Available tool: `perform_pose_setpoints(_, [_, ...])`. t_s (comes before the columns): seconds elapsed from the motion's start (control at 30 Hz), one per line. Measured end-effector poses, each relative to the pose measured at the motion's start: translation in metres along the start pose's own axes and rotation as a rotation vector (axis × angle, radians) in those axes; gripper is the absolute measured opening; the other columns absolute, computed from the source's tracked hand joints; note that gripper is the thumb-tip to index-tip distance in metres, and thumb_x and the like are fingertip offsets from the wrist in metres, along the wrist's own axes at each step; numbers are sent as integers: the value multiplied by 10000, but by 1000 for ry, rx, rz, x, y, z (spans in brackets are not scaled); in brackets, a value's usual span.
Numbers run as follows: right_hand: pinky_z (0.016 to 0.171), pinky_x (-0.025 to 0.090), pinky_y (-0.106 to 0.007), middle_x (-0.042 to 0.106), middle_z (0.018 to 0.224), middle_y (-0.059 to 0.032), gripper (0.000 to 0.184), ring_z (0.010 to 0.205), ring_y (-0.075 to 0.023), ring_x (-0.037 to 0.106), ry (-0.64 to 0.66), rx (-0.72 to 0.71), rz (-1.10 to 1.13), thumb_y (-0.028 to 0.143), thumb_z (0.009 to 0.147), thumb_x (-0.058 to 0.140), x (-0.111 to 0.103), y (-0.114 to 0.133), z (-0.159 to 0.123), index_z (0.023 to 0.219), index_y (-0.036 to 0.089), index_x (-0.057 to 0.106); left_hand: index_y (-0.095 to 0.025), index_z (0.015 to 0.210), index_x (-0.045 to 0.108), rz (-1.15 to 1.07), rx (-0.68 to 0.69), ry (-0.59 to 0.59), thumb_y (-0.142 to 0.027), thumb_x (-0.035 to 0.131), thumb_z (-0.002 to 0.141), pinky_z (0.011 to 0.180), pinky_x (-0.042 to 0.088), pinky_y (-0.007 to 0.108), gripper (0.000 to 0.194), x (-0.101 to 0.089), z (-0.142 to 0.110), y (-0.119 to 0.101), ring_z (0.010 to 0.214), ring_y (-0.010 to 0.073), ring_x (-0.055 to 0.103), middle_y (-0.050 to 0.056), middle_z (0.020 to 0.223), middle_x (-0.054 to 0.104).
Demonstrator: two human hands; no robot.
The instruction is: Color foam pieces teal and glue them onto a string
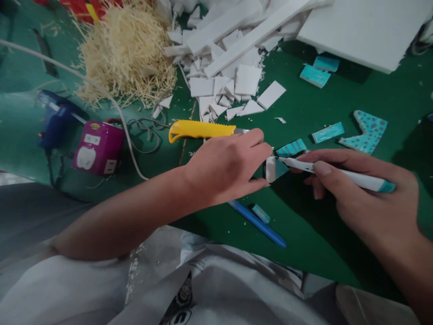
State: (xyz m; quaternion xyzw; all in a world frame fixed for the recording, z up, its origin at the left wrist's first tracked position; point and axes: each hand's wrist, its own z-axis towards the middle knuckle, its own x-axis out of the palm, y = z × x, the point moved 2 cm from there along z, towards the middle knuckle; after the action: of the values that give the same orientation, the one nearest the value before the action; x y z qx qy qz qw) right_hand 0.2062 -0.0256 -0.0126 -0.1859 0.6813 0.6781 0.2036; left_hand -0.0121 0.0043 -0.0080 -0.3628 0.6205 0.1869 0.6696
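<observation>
Marker [360, 178] at foam piece [270, 169] (gap between blue pen [257, 223] and table edge [324, 273]).

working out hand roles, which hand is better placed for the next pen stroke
Likely the right hand: it already holds the white pen, pointed at the small block. The left hand pinches that block, so seems better suited to steadying.

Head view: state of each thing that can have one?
Marker: uncapped, in the right hand.
Foam piece: part teal, in the left hand.
Yellow cutter: lying down, front end partly hidden.
Glue gun: lying down; cannot tell whether on.
White scraps: cut up, heaped.
Straw: loose, piled.
Dotted piece: coloured, lying loose.
Blue rod: lying flat.
</observation>
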Motion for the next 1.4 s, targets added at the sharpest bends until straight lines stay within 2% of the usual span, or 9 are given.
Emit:
perform_pose_setpoints(0.2, [481, 461, -206, 646, 587, 41, 87, 546, -92, 596, 21, 10, 6, 325, 885, 745, 2, -1, -2, 888, 322, 832, -146, 1077, 706, -24, 26, -48, -369, 732, 945, 644, 460, 284, 260, 2, -1, 1, 875, 194, 692, 53, 1046, 686])
perform_pose_setpoints(0.37, [398, 341, -163, 633, 531, 61, 131, 436, -43, 508, 80, -83, 46, 295, 875, 740, 1, 0, -1, 774, 321, 819, -146, 1053, 714, -66, 30, -66, -344, 750, 938, 655, 466, 286, 231, 2, -1, 1, 886, 199, 698, 51, 1036, 690])
perform_pose_setpoints(0.5, [435, 392, -150, 649, 541, 63, 106, 462, -46, 549, 37, -46, 47, 272, 873, 747, 0, -1, -2, 824, 314, 831, -142, 1057, 715, -70, 26, -64, -344, 759, 932, 647, 463, 287, 242, 3, -2, 1, 887, 205, 702, 56, 1037, 689])
perform_pose_setpoints(0.63, [389, 329, -169, 623, 510, 56, 151, 435, -51, 518, 84, -98, 31, 279, 884, 739, 0, 0, -2, 758, 303, 819, -139, 1056, 715, -73, 25, -67, -343, 776, 921, 649, 467, 291, 253, 4, -1, 1, 887, 210, 705, 56, 1033, 689])
perform_pose_setpoints(0.8, [459, 436, -219, 646, 562, 45, 86, 499, -94, 574, 18, 2, 14, 331, 887, 756, -1, -1, -3, 884, 306, 838, -138, 1052, 710, -73, 32, -70, -350, 756, 933, 653, 472, 297, 248, 4, -1, 2, 889, 211, 702, 59, 1032, 684])
perform_pose_setpoints(0.93, [423, 389, -247, 632, 538, 35, 155, 455, -106, 540, 77, 2, 25, 336, 908, 723, 2, 1, -2, 793, 293, 819, -145, 1044, 705, -71, 42, -78, -345, 728, 948, 654, 471, 296, 223, 4, -1, 2, 888, 205, 696, 56, 1032, 684])
perform_pose_setpoints(1.07, [439, 418, -236, 634, 551, 40, 98, 476, -106, 564, 19, 6, 15, 320, 885, 746, 1, 2, 1, 837, 296, 829, -151, 1039, 699, -64, 36, -76, -351, 706, 955, 656, 471, 291, 217, 4, -1, 2, 888, 198, 693, 53, 1037, 683])
perform_pose_setpoints(1.2, [410, 375, -207, 622, 517, 42, 155, 442, -79, 526, 65, -16, 20, 308, 884, 727, 0, 4, 2, 757, 277, 811, -152, 1042, 697, -69, 32, -64, -354, 717, 949, 658, 475, 294, 224, 4, -1, 2, 887, 197, 695, 54, 1044, 682])
perform_pose_setpoints(1.4, [422, 408, -192, 649, 555, 46, 125, 457, -74, 552, 50, 24, 25, 289, 868, 724, -1, 2, -1, 791, 297, 822, -150, 1041, 696, -64, 29, -60, -344, 707, 954, 659, 473, 288, 213, 4, -1, 1, 895, 197, 698, 54, 1035, 682])
